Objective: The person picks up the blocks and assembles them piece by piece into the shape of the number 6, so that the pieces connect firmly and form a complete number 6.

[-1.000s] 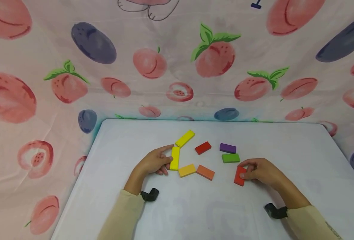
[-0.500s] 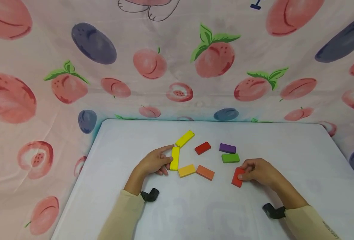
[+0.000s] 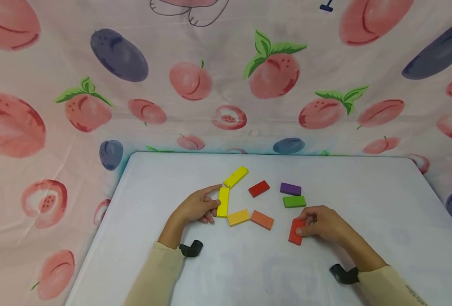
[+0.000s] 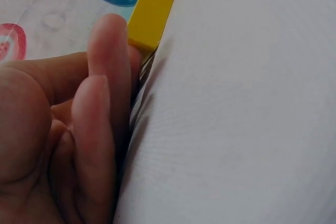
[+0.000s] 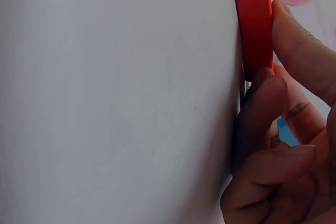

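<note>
Head view: the left hand (image 3: 195, 206) has its index finger extended and its thumb against the yellow block (image 3: 223, 196); it touches without wrapping. The right hand (image 3: 323, 223) pinches the red block (image 3: 295, 236) over the table (image 3: 271, 272), apart from the orange block (image 3: 262, 220). Caution: the knuckles are just beside the green block (image 3: 294, 202); a wide sweep could knock it. Excess thumb pressure could shift the yellow block away from the amber block (image 3: 239, 217) at its lower end.

Left wrist view: fingers nearly straight, beside a yellow end.

Right wrist view: thumb and fingertips hold the red block's end; table contact cannot be confirmed. A slack pinch could let it twist.
</note>
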Demonstrator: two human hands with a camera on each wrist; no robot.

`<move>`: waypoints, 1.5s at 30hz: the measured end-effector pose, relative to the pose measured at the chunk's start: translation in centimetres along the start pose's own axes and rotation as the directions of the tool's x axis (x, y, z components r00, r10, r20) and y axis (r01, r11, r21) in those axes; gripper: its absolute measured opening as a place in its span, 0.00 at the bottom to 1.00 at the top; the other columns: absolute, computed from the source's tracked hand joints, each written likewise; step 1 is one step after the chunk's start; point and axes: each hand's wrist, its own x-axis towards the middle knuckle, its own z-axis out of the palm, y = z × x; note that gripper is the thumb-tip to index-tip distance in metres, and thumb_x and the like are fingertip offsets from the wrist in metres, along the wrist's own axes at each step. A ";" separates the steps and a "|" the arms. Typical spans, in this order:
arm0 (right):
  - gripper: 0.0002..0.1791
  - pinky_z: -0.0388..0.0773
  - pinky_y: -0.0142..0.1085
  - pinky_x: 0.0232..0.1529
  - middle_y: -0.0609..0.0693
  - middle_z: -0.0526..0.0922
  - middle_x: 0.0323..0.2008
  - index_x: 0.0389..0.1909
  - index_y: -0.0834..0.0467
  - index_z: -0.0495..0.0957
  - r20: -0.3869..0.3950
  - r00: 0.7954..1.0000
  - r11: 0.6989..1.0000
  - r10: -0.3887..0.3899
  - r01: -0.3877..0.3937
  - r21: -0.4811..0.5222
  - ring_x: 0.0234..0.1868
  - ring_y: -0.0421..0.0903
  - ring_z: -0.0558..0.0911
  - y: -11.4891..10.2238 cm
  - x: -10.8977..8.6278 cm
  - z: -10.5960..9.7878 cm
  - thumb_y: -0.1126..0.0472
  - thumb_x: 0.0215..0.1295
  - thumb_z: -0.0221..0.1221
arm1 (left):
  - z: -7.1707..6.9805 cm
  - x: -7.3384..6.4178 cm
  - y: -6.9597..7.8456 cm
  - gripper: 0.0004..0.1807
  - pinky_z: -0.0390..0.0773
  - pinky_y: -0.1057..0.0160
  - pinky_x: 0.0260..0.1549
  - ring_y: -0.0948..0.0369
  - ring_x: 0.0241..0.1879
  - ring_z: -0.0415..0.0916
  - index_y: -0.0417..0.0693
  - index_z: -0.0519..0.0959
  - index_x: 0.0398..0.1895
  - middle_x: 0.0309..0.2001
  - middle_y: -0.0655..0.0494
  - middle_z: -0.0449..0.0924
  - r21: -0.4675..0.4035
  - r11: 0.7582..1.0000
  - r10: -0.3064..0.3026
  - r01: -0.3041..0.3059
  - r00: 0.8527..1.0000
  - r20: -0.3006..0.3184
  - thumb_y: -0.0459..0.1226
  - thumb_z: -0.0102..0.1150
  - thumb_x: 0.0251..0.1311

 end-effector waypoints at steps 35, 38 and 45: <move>0.17 0.71 0.37 0.31 0.46 0.78 0.24 0.34 0.53 0.78 0.126 0.985 0.992 -0.117 0.122 -0.030 0.30 0.46 0.76 -3.2 -0.1 2.9 0.56 0.50 0.78 | -0.1 0.0 0.0 0.33 0.82 0.65 0.20 0.54 0.21 0.85 0.69 0.63 0.77 0.27 0.49 0.81 -0.004 1.000 0.005 -0.005 1.000 0.004 0.43 0.61 0.72; 0.18 0.71 0.37 0.31 0.47 0.78 0.24 0.34 0.52 0.78 0.134 0.985 0.994 -0.106 0.110 -0.025 0.30 0.46 0.76 -3.4 -0.1 3.2 0.56 0.50 0.79 | -0.1 0.0 0.0 0.33 0.82 0.65 0.20 0.54 0.21 0.85 0.68 0.63 0.77 0.27 0.48 0.81 -0.006 1.000 0.003 -0.003 1.000 0.005 0.43 0.60 0.72; 0.18 0.71 0.36 0.30 0.46 0.77 0.22 0.33 0.51 0.78 0.144 0.984 0.991 -0.106 0.116 -0.066 0.29 0.46 0.76 -3.8 0.0 3.2 0.56 0.49 0.79 | 0.0 0.0 0.0 0.33 0.81 0.65 0.20 0.54 0.21 0.85 0.69 0.63 0.77 0.27 0.48 0.81 -0.009 1.000 0.004 -0.004 1.000 0.011 0.43 0.61 0.72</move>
